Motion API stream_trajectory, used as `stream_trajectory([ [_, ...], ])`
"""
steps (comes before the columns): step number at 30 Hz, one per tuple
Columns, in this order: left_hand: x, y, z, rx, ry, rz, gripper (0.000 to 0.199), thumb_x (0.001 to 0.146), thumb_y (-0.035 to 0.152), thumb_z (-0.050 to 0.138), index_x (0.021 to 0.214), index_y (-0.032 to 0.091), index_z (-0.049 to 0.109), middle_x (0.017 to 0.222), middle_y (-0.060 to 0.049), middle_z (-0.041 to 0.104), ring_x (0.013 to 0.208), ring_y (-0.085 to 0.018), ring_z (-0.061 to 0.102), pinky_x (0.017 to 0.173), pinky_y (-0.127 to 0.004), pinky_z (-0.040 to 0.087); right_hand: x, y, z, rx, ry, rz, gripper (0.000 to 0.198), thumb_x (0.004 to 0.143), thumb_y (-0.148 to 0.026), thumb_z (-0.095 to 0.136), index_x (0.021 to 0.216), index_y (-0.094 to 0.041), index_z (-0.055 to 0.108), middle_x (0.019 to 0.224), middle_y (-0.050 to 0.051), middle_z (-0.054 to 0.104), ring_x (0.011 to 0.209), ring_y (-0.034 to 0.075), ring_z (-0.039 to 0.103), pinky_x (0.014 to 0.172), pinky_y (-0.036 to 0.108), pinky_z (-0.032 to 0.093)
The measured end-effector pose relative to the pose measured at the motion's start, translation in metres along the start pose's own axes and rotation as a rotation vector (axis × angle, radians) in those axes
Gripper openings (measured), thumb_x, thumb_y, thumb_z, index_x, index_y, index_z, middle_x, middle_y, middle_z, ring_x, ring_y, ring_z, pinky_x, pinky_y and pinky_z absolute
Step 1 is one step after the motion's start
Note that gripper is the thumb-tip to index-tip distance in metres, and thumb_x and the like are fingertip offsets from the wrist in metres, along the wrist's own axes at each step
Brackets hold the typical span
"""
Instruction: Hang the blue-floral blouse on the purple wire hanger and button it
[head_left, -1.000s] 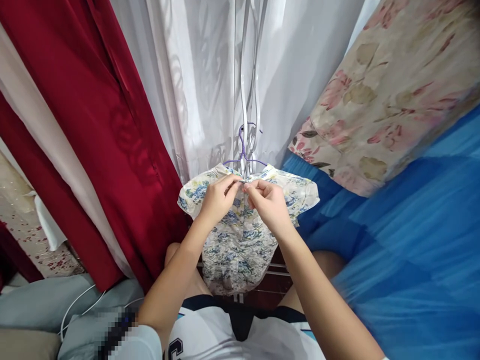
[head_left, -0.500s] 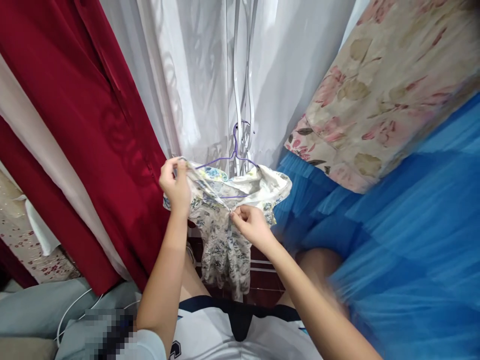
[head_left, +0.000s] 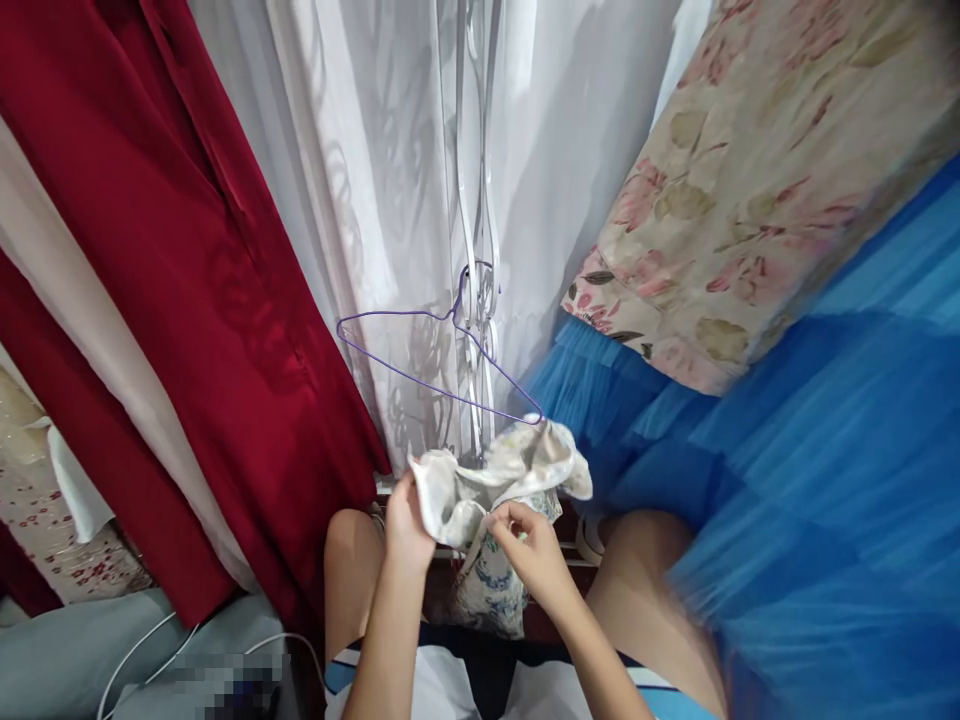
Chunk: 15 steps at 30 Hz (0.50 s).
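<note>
A pale floral-print dress point(head_left: 529, 465) droops in front of me, the light inside of its neckline turned up. Its far shoulder touches the right tip of a purple wire hanger point(head_left: 420, 385), while the hanger's left arm is bare. My left hand point(head_left: 409, 525) is closed on the dress's left shoulder edge, its fingertips partly covered by cloth. At the front of the neckline, my right hand point(head_left: 529, 545) pinches the fabric. The lower part of the dress point(head_left: 491, 595) hangs bunched between my knees. The hanger hooks onto white looped strips point(head_left: 463, 200) and tilts down to the right.
White curtain-like cloth point(head_left: 390, 200) hangs behind the hanger. Long red cloth point(head_left: 225, 300) hangs to the left, above grey cushioning point(head_left: 97, 650) with a white cable point(head_left: 289, 636). On the right are a pink-flowered cloth point(head_left: 750, 220) and blue tulle point(head_left: 810, 450).
The dress's left shoulder has come off the hanger, which now tilts. Both hands have moved down and toward me with the dress, the left hand also to the right.
</note>
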<state>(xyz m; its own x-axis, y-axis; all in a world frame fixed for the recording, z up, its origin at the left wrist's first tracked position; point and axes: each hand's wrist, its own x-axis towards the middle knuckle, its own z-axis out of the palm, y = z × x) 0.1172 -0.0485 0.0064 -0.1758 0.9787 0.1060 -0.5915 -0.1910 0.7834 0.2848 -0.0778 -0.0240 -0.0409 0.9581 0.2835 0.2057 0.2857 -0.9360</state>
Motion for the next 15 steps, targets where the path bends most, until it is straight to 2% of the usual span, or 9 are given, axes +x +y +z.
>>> stream_trajectory([
  [1,-0.016,-0.002,0.01,-0.006,-0.021,-0.013,0.03,0.085,0.048,0.063,0.09,0.019,0.069,0.094,-0.008,0.072,0.094,-0.025,0.068,0.086,-0.039,0.054,-0.005,0.001,-0.006,-0.027,0.002,-0.048,0.016,0.081,-0.034,0.067,0.083,-0.017,0.065,0.087,0.006,0.066,0.085,0.022,0.059,0.076,0.031,0.047],
  [3,-0.041,0.0,0.03,0.14,-0.131,0.04,0.026,0.089,0.043,0.061,0.09,0.018,0.068,0.096,-0.007,0.07,0.093,-0.022,0.066,0.087,-0.035,0.052,-0.016,-0.006,-0.017,-0.016,-0.111,-0.109,0.048,0.075,-0.035,0.077,0.118,-0.018,0.063,0.119,0.011,0.064,0.111,0.029,0.056,0.094,0.037,0.046],
  [4,-0.05,0.003,0.039,0.258,-0.2,0.1,0.025,0.09,0.041,0.06,0.089,0.017,0.068,0.096,-0.007,0.07,0.093,-0.022,0.065,0.088,-0.035,0.05,-0.021,-0.011,-0.023,0.01,-0.205,-0.107,0.06,0.074,-0.037,0.079,0.128,-0.019,0.059,0.126,0.012,0.061,0.117,0.03,0.055,0.098,0.039,0.045],
  [6,-0.058,0.007,0.053,0.49,-0.311,0.229,0.023,0.092,0.037,0.058,0.091,0.018,0.07,0.097,-0.008,0.068,0.098,-0.022,0.062,0.094,-0.035,0.046,-0.027,-0.022,-0.031,0.071,-0.36,-0.044,0.054,0.079,-0.043,0.074,0.124,-0.016,0.062,0.118,0.012,0.066,0.109,0.029,0.059,0.095,0.04,0.047],
  [8,-0.058,0.006,0.059,0.606,-0.352,0.286,0.024,0.09,0.036,0.062,0.106,0.02,0.069,0.109,-0.009,0.066,0.108,-0.023,0.058,0.1,-0.035,0.042,-0.029,-0.03,-0.035,0.141,-0.375,0.026,0.039,0.087,-0.049,0.065,0.104,-0.013,0.068,0.096,0.009,0.069,0.089,0.025,0.063,0.081,0.035,0.051],
  [9,-0.055,0.002,0.059,0.614,-0.379,0.263,0.033,0.088,0.038,0.065,0.116,0.022,0.065,0.117,-0.008,0.063,0.113,-0.023,0.055,0.102,-0.035,0.041,-0.028,-0.032,-0.038,0.175,-0.346,0.052,0.039,0.09,-0.051,0.061,0.095,-0.013,0.068,0.086,0.007,0.068,0.079,0.022,0.061,0.073,0.032,0.051],
  [11,-0.05,-0.011,0.054,0.564,-0.51,0.118,0.056,0.082,0.045,0.071,0.13,0.023,0.056,0.127,-0.008,0.058,0.117,-0.024,0.053,0.101,-0.034,0.041,-0.027,-0.036,-0.045,0.232,-0.299,0.08,0.038,0.09,-0.051,0.06,0.088,-0.014,0.067,0.077,0.004,0.065,0.068,0.017,0.057,0.063,0.027,0.047],
  [13,-0.045,-0.027,0.043,0.491,-0.725,-0.102,0.061,0.078,0.055,0.071,0.125,0.018,0.059,0.117,-0.009,0.062,0.106,-0.023,0.057,0.092,-0.032,0.045,-0.024,-0.041,-0.06,0.268,-0.33,0.11,0.034,0.089,-0.048,0.063,0.088,-0.015,0.066,0.075,0.003,0.066,0.065,0.016,0.057,0.06,0.026,0.046],
  [15,-0.041,-0.042,0.029,0.496,-0.865,-0.281,0.056,0.078,0.061,0.067,0.106,0.012,0.068,0.096,-0.007,0.066,0.087,-0.02,0.059,0.079,-0.028,0.046,-0.018,-0.047,-0.083,0.293,-0.345,0.142,0.031,0.087,-0.046,0.066,0.088,-0.015,0.066,0.075,0.004,0.067,0.064,0.017,0.058,0.058,0.026,0.046],
])
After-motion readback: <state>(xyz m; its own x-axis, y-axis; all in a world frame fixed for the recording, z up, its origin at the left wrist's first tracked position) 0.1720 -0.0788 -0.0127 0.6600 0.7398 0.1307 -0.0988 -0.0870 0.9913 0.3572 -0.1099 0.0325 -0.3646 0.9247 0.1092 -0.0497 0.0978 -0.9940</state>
